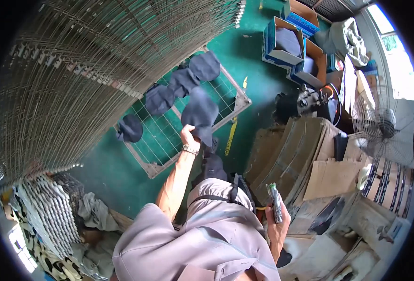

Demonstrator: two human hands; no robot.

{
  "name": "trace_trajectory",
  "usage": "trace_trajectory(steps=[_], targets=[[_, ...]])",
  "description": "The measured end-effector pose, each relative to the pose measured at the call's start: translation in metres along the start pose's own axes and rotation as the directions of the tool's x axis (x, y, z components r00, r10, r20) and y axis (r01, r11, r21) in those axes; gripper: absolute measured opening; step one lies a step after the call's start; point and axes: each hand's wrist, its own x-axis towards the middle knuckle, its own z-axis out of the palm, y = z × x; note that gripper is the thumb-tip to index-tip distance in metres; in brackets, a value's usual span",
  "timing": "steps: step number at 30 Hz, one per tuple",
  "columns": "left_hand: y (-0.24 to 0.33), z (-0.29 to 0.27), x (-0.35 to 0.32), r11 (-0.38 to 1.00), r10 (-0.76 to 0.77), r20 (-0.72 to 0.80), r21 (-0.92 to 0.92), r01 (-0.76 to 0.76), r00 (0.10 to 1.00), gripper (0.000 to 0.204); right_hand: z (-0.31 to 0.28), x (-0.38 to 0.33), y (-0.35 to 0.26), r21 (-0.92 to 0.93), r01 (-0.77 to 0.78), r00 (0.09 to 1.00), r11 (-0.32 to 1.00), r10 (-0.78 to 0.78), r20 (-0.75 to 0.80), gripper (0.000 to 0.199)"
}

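My left hand [188,136], with a metal watch on its wrist, is closed on a dark blue-grey fabric piece [200,108]. The piece has a broad rounded end and hangs over a wire mesh rack with a frame [235,107] on the floor. Similar dark pieces [204,66] lie on that rack in a row, and another [131,128] rests near its left side. Low at my right side, my right hand [277,224] grips a small dark bundle with a clear sheen and a green end [275,201]; its exact kind is not plain.
A tall stack of wire racks [90,61] leans in from the left. Open blue and brown boxes [284,42] with dark pieces stand at the far right. Cardboard [291,150], a dark machine [305,100] and a wire-guarded fan [380,126] crowd the right. Grey cloth [97,210] lies lower left.
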Motion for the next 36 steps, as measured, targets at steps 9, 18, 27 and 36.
trace_trajectory(steps=[9, 18, 27, 36], targets=[[0.017, -0.026, 0.040, 0.972, 0.176, -0.190, -0.125, -0.201, 0.966, 0.004, 0.008, 0.093, -0.027, -0.110, -0.009, 0.981, 0.994, 0.030, 0.193, 0.052], [-0.004, -0.043, 0.030, 0.890, 0.234, -0.340, -0.303, -0.341, 0.911, 0.015, 0.024, 0.244, 0.032, -0.186, 0.014, 0.905, 0.982, 0.067, 0.420, 0.055], [-0.008, -0.096, 0.064, 0.792, 0.304, -0.492, -0.346, -0.504, 0.816, 0.022, 0.048, 0.320, 0.060, -0.296, 0.112, 0.860, 0.948, 0.057, 0.507, 0.055], [0.037, -0.175, 0.101, 0.744, 0.252, -0.532, -0.427, -0.514, 0.808, 0.009, 0.118, 0.292, 0.118, -0.453, 0.331, 0.846, 0.828, -0.048, 0.530, 0.055]])
